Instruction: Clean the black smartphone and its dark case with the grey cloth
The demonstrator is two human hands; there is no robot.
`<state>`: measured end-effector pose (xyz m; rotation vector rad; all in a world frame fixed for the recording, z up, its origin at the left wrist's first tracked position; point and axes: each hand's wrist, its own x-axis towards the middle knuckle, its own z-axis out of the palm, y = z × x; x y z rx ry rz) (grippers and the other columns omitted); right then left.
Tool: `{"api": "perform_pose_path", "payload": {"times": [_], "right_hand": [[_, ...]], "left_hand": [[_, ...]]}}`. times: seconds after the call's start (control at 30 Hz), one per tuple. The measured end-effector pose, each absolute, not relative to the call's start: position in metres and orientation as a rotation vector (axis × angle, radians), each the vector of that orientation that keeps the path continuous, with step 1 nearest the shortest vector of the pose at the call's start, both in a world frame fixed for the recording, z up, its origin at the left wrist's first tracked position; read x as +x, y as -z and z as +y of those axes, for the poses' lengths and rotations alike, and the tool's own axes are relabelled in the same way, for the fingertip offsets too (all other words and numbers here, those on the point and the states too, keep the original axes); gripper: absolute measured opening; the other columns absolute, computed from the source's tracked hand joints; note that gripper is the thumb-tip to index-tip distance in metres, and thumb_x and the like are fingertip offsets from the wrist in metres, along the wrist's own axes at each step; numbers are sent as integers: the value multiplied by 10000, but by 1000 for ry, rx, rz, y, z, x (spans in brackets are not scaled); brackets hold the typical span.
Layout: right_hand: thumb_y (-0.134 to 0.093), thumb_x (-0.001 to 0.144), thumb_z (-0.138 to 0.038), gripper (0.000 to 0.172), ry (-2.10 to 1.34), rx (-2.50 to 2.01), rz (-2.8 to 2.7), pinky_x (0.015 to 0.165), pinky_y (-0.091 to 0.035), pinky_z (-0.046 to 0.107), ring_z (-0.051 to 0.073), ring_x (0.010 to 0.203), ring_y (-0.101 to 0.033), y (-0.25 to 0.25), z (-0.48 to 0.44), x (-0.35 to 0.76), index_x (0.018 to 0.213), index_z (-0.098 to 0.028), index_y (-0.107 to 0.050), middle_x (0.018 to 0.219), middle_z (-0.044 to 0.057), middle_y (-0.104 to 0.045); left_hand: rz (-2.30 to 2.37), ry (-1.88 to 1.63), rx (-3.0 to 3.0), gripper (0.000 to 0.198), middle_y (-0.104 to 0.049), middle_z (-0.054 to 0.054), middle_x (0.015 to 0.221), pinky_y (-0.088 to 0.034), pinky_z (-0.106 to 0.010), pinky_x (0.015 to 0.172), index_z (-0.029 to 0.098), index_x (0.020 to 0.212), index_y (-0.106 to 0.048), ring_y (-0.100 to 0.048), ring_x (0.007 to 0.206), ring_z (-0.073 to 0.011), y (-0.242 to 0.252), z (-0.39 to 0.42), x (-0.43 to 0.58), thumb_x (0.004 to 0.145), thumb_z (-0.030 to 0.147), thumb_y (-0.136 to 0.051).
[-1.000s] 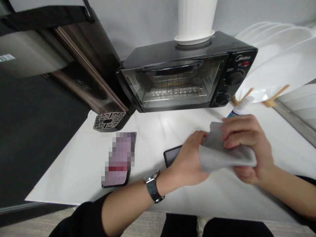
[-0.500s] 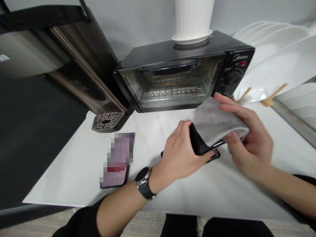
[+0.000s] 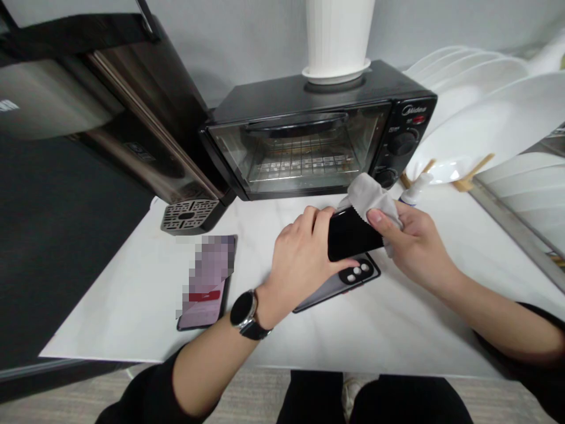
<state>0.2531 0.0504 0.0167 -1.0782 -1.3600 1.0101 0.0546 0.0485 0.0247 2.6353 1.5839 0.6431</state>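
A black phone, its dark glossy face showing, is held just above the counter. My left hand is closed around its left end, with the thumb along the lower edge. A grey cleaning cloth with a zigzag edge is folded over the phone's right end. My right hand pinches that cloth against the phone, thumb on top. Beneath the phone lies a phone case with a black rim and camera cutouts, partly covered by my left hand.
A second phone with a lit, blurred screen lies on the white counter. Behind stand a toaster oven bearing a white pot, and a dispenser with a drip tray. White plates and a small white bottle are at right.
My right hand has drawn the cloth back toward the phone's right end, baring much of its black face. Both hands have shifted slightly left, and more of the phone case shows.
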Motion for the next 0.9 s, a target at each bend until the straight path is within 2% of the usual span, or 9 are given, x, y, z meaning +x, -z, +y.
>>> {"api": "perform_pose_path", "payload": {"times": [0.07, 0.13, 0.2, 0.23, 0.33, 0.47, 0.6, 0.73, 0.9], "right_hand": [[-735, 940, -526, 273, -987, -1022, -1293, 844, -568, 363, 242, 969, -706, -13, 48, 252, 989, -258, -754, 940, 18, -765], [-742, 945, -494, 223, -969, -1015, -1230, 844, -576, 380, 245, 966, -715, -8, 47, 254, 974, -273, -758, 938, 13, -766], [-751, 940, -488, 217, -946, -1034, -1179, 757, -577, 373, 220, 821, -706, -5, 46, 256, 897, -275, -745, 846, -2, -739], [-755, 934, -496, 237, -934, -1036, -1150, 712, -573, 368, 207, 750, -691, -5, 46, 257, 852, -274, -732, 792, -9, -719], [-776, 892, -562, 338, -958, -1004, -1023, 659, -593, 380, 219, 702, -702, -8, 51, 257, 743, -275, -681, 706, -4, -699], [-746, 873, -645, 371, -1208, -938, -881, 767, -662, 433, 290, 961, -772, -10, 57, 246, 835, -279, -700, 911, 34, -797], [-774, 875, -569, 310, -1359, -901, -812, 873, -672, 447, 289, 1125, -756, -7, 50, 231, 1006, -293, -718, 1098, 18, -814], [-798, 862, -488, 316, -1464, -878, -804, 929, -663, 460, 299, 1209, -731, -14, 43, 233, 1103, -294, -734, 1231, 19, -798], [-518, 989, -632, 427, -1418, -856, -875, 953, -653, 485, 287, 1339, -661, -32, 50, 249, 1245, -355, -719, 1394, -11, -732]], "left_hand": [[1559, -645, 2536, 979, -723, -78, 1168, -531, -380, 751, 234, 1440, -493, -729, 948, -314, -28, 49, 52, 694, 766, -839], [1472, -639, 2406, 814, -761, -37, 1023, -500, -344, 709, 264, 1364, -570, -733, 856, -283, -31, 51, 49, 763, 771, -782], [1310, -592, 2234, 503, -733, 6, 843, -455, -296, 654, 243, 1086, -678, -693, 745, -219, -35, 53, 45, 866, 691, -736], [1210, -554, 2135, 418, -698, 20, 775, -428, -273, 622, 221, 937, -671, -656, 701, -186, -37, 54, 44, 908, 636, -718], [996, -496, 1909, 416, -583, 42, 678, -357, -237, 562, 191, 746, -569, -547, 645, -126, -38, 54, 45, 989, 522, -640], [1077, -709, 1872, 351, -554, 51, 723, -360, -246, 594, 206, 862, -558, -513, 675, -121, -28, 52, 51, 992, 522, -635], [1157, -906, 1722, 286, -601, 47, 796, -426, -249, 638, 235, 1016, -503, -590, 728, -138, -15, 50, 56, 992, 480, -649], [1136, -924, 1620, 377, -614, 70, 750, -404, -230, 556, 271, 1154, -418, -593, 630, -132, -10, 49, 57, 993, 525, -645], [1166, -986, 1632, 378, -607, 85, 701, -388, -221, 513, 284, 1183, -421, -579, 574, -124, -8, 50, 57, 984, 494, -664]]}}
